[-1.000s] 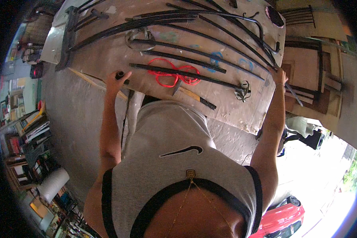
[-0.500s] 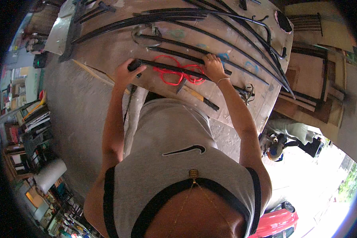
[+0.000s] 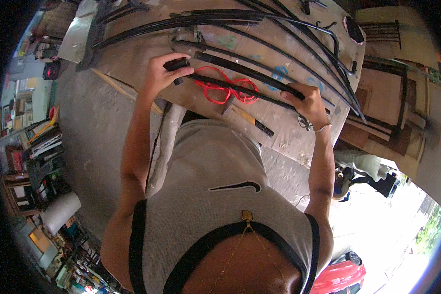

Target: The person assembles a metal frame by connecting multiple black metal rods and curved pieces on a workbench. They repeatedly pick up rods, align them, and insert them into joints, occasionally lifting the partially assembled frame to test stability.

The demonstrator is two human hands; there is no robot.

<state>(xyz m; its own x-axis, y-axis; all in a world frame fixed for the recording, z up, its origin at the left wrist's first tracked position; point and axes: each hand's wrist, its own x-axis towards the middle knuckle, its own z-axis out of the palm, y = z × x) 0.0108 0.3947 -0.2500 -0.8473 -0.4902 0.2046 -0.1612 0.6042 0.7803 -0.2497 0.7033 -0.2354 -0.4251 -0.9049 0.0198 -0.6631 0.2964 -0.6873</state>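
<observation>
My left hand point(image 3: 164, 73) is closed around a short black tube piece point(image 3: 177, 63) with a stub below it, near the table's front left. My right hand point(image 3: 306, 103) grips the right end of a thick black tube point(image 3: 245, 68), which slants up to the left until its far end is close to the short piece, apart from it. Under it, a thinner black rod point(image 3: 274, 99) lies across a loop of red cord point(image 3: 214, 102). Beside my right wrist is a small shiny metal piece point(image 3: 305, 123), partly hidden.
Long curved black rods point(image 3: 220, 18) spread over the far side of the worktable point(image 3: 299, 142). A wooden-handled tool with a black grip point(image 3: 252, 120) lies at the near edge. Framed panels point(image 3: 377, 98) stand at right; a red car point(image 3: 340, 274) is behind.
My right hand has moved right and now holds the thick tube by its right end. The left hand has shifted slightly up and right, still holding the short black piece.
</observation>
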